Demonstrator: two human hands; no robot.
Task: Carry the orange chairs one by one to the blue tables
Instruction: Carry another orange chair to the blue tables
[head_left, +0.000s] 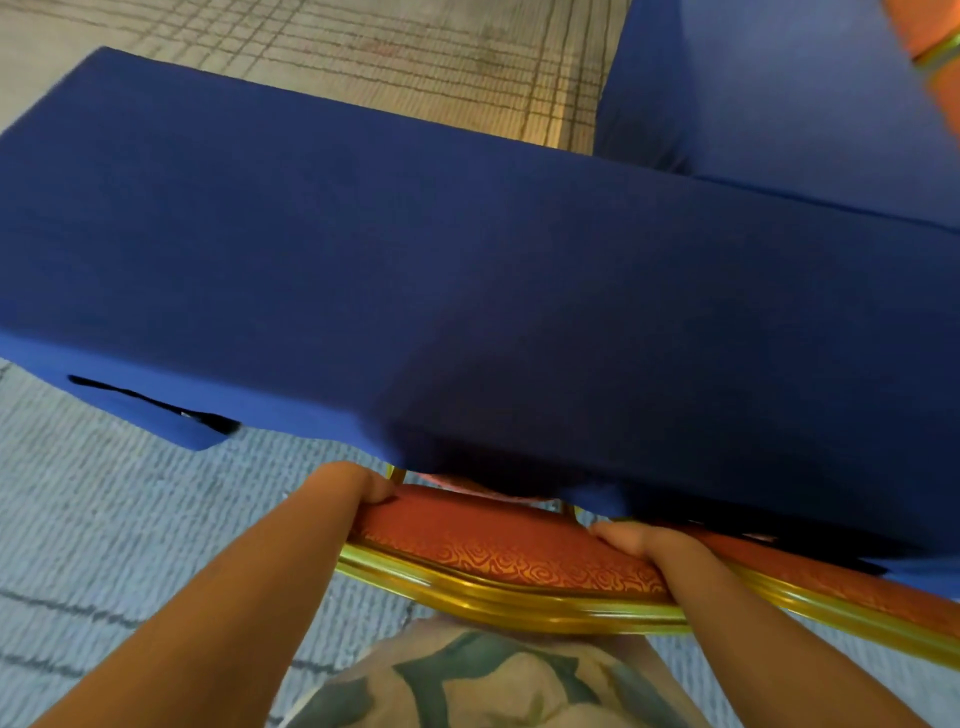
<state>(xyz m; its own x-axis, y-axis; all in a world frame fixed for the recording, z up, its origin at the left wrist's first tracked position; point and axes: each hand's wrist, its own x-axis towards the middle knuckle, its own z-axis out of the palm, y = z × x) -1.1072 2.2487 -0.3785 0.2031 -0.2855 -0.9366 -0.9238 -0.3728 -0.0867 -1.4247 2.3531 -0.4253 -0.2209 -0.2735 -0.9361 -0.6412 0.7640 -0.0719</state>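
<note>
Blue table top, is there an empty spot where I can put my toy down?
Yes. The near blue table is bare from its left corner to the second blue table on the right, which is bare too. It is crowded only at the near edge, where the left hand and right hand hold the orange chair.

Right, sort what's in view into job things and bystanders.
Job: orange chair, gripped at its backrest by left hand and right hand; blue table in front; second blue table far right; another orange chair, top right corner.
Bystanders: patterned carpet; person's patterned shirt.
</note>
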